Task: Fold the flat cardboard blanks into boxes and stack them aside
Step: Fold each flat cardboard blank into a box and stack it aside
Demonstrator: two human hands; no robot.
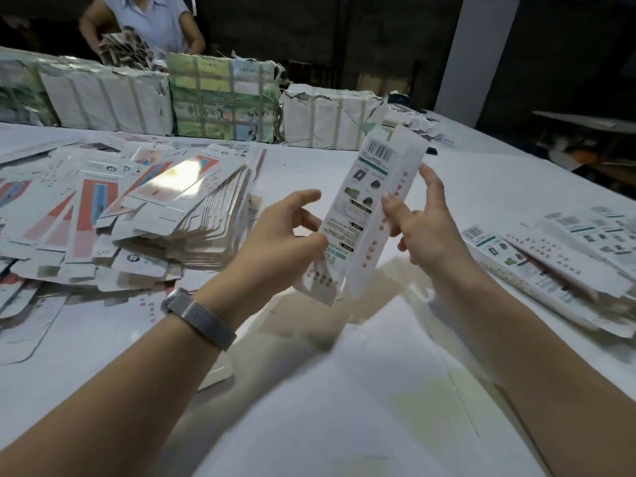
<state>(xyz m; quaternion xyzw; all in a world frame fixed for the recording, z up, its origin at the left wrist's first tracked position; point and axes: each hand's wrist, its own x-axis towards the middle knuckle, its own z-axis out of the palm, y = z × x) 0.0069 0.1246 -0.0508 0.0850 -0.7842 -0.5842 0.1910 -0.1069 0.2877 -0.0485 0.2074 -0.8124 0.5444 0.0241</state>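
A long white printed box (370, 208) with a barcode near its top is held upright and tilted above the table, opened into a sleeve. My left hand (275, 242) pinches its lower left edge with thumb and fingers. My right hand (423, 225) holds its right side, thumb on the front face and fingers behind. A big heap of flat blanks (144, 204) lies on the left. Folded boxes (568, 256) lie stacked at the right.
Wrapped bundles (223, 101) of blanks line the far edge of the white table (344, 390). Another person (151, 25) stands behind them, handling blanks. A watch band sits on my left wrist. Dark floor lies beyond the table's right edge.
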